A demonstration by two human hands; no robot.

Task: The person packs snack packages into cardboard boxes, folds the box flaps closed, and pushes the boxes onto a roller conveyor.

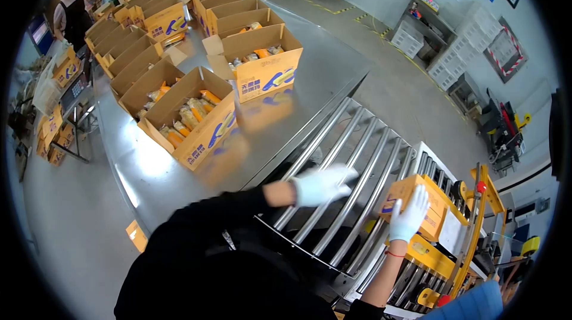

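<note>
My right hand (pixel 409 216), in a white glove, lies with straight fingers against the near side of a closed yellow cardboard box (pixel 405 189). That box sits at the entry of the yellow-framed machine (pixel 434 256), where its rollers begin. Over the metal roller conveyor (pixel 342 171) is my left hand (pixel 323 185), also gloved, slightly blurred, with its fingers stretched out and nothing in them. Left of it on the steel table stands an open carton (pixel 205 132) filled with wrapped yellow food packs (pixel 189 114). Another open carton (pixel 268 76) with similar packs stands behind it.
Rows of open cartons (pixel 128 52) run back along the steel table (pixel 262 135). A co-worker in a dark apron (pixel 76 13) stands at the far left, near a scale (pixel 76 88). White crates (pixel 465 46) are stacked by the right wall.
</note>
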